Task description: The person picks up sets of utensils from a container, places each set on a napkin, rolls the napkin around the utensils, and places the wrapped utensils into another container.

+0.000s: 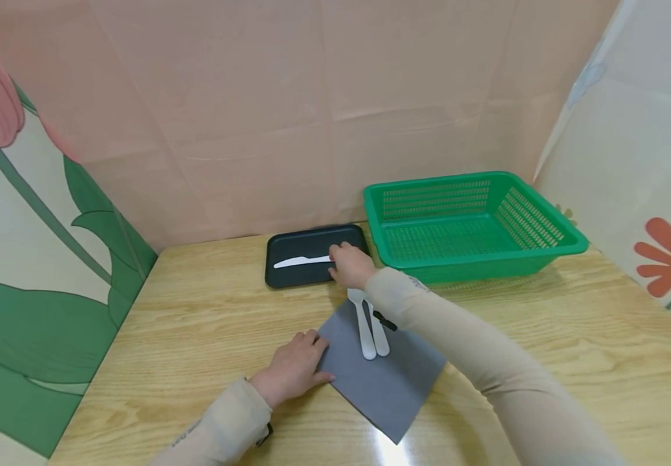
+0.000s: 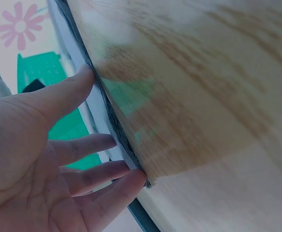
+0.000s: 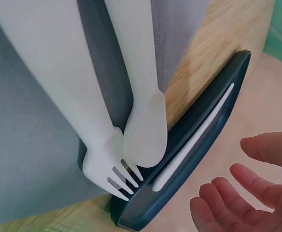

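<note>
On the wooden table lies a grey folded napkin, turned at an angle. A white fork and a white spoon rest side by side on it, their heads reaching past its far corner. My left hand touches the napkin's left edge, thumb and fingertips spread along it in the left wrist view. Beyond the napkin, a white knife lies in a black tray. Over the tray's right side, my right hand overlaps the knife's handle; the right wrist view shows its fingers loosely bent and apart from the knife.
A green slotted basket stands at the back right, close beside the tray. Behind both hangs a pink cloth. Flower-printed sheets border the table on both sides.
</note>
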Demonstrator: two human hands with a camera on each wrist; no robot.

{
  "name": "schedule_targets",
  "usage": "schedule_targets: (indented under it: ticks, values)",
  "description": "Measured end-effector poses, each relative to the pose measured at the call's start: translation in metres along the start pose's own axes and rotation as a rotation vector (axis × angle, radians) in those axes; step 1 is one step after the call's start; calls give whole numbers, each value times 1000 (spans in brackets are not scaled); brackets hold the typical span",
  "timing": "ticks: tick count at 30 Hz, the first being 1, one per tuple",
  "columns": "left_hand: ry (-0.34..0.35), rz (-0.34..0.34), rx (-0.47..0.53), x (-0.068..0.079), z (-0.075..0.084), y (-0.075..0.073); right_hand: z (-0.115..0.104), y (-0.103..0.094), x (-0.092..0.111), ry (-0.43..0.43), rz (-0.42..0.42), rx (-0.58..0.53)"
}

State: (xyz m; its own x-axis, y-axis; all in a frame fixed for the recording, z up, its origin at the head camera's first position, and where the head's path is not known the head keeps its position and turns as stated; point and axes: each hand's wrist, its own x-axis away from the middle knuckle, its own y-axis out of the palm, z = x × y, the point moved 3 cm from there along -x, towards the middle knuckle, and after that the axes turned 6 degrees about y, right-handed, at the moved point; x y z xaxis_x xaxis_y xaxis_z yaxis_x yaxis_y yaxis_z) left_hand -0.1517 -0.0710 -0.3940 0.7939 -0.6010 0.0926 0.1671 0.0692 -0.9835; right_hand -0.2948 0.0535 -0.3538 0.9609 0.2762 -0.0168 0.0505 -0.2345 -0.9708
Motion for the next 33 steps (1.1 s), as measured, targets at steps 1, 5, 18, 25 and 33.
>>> schedule_targets:
  ticks: [1, 5, 18, 25, 33]
  values:
    - [1, 0, 0, 0, 0, 0, 1, 1, -1, 2, 1, 0]
    - [-2, -4, 7, -1, 0, 1, 3, 4, -5, 15, 20, 1]
    - [-4, -7, 16, -1, 0, -1, 13, 15, -22, 27, 56, -8]
    - [4, -4, 10, -1, 1, -2, 15, 23, -30, 20, 20, 36]
    - [-6, -10, 0, -2, 0, 1, 16, 28, -35, 24, -24, 76]
